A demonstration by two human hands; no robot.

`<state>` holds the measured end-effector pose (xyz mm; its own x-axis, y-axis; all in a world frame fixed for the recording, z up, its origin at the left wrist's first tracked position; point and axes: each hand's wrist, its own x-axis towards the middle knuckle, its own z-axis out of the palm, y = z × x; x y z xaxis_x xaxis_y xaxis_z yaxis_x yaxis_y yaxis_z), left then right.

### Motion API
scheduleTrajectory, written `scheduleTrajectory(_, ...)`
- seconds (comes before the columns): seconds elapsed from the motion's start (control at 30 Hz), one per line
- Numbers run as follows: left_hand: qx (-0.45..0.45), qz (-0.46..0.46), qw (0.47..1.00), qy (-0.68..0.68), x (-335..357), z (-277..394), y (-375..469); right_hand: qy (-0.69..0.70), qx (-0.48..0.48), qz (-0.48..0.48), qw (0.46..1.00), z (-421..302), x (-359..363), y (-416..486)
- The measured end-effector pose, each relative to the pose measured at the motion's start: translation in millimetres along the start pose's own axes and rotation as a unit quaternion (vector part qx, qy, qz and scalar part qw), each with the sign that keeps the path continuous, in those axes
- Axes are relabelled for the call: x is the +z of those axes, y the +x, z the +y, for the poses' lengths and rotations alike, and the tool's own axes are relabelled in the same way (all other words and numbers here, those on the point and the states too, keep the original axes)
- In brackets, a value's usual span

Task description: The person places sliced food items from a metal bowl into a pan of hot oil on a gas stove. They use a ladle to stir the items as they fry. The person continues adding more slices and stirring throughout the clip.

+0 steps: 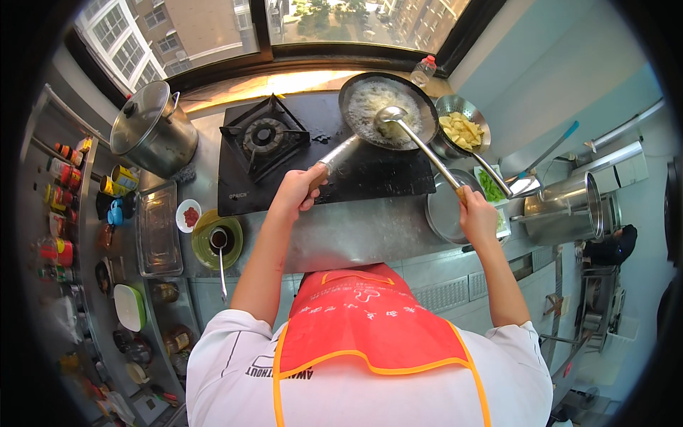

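My left hand [300,191] grips the wooden end of the handle of a dark wok [349,96]. The wok sits over the right side of the black gas stove [368,176]. Pale, bubbling liquid [376,99] covers the inside of it; what lies under the foam cannot be made out. In my right hand [476,214] is the wooden grip of a long metal ladle [421,144]. The ladle's bowl rests in the foaming liquid near the wok's middle. Beside the wok on the right, a perforated metal strainer [447,104] holds cut yellowish pieces [463,131], probably potato.
Left of the wok is a bare burner [264,135], then a lidded stockpot [155,133]. Nearer me are a small white bowl [181,220] and a green bowl [203,251] with a spoon. Chopped green vegetables [490,186] lie at right. A person [611,245] is farther off.
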<state>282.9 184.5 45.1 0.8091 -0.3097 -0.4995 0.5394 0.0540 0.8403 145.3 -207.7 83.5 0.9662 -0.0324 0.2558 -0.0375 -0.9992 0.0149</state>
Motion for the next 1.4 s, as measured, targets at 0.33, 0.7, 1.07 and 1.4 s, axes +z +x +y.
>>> scheduleTrajectory(0.33,-0.009,0.014,1.000,-0.002,6.0,1.2,-2.3,0.164,0.039,-0.019,0.985,-11.8,12.3,21.8)
scheduleTrajectory(0.7,-0.015,0.014,1.000,0.022,6.2,2.1,-2.8,0.666,0.333,-0.240,0.622,-0.6,13.7,52.9)
scheduleTrajectory(1.07,-0.009,0.012,1.000,0.017,5.3,0.7,-1.9,0.734,0.330,-0.240,0.543,9.4,-6.1,28.5)
scheduleTrajectory(1.4,-0.037,0.015,0.999,0.004,4.0,2.0,-0.7,0.460,0.226,-0.093,0.854,11.6,-2.6,16.7)
